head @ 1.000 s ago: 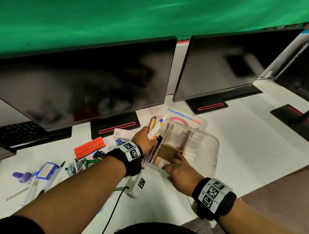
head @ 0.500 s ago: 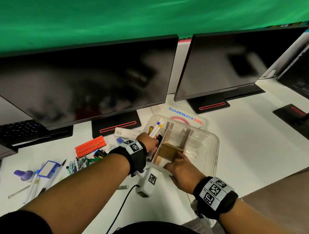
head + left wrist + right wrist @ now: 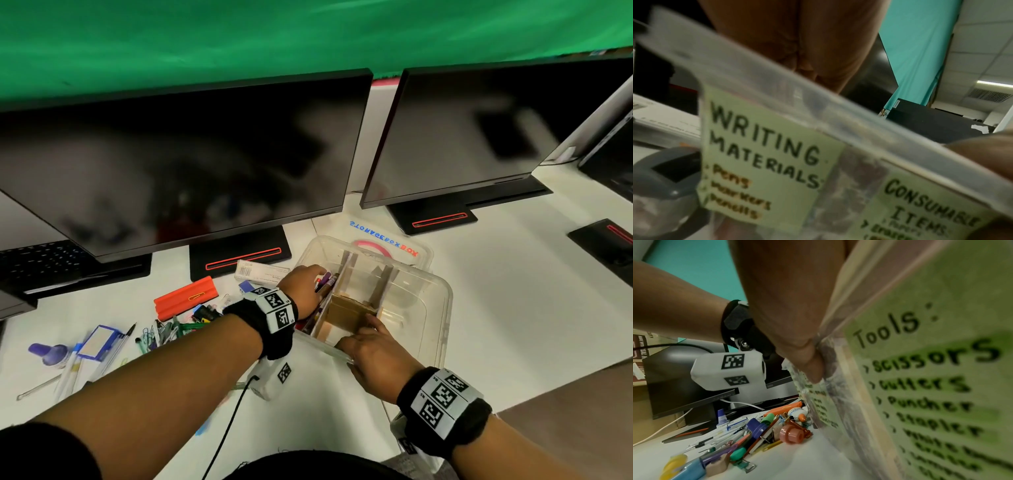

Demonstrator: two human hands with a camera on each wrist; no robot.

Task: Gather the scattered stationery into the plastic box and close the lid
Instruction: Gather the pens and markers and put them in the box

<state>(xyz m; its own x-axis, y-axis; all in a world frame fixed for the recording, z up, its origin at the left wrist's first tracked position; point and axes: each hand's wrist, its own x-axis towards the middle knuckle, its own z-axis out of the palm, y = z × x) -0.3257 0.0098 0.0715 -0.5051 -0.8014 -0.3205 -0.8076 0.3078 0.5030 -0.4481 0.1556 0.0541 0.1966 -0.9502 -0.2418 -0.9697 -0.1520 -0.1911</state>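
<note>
Pens [image 3: 323, 281] gripped by left hand [image 3: 303, 291] going into plastic box [image 3: 442, 308] 9 o'clock compartment, right hand [image 3: 371, 356] pinching near rim; next release, fetch scattered pile [image 3: 164, 334] at 9 o'clock

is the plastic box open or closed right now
Open. The plastic box has no lid on top; its cardboard dividers show, the left hand reaches inside, and the lid lies behind it.

the right hand [image 3: 797, 308] grips the near wall of the clear box [image 3: 840, 426], thumb pressed on the outside. a green label [image 3: 937, 369] on the wall reads "tools:" with scissors, cutters, puncher, stapler; the lower lines blur. left of the box a heap of stationery [image 3: 748, 433] lies on the white desk [image 3: 793, 464]. beyond it the left forearm [image 3: 674, 305] carries a white tagged camera block [image 3: 729, 369].
</note>
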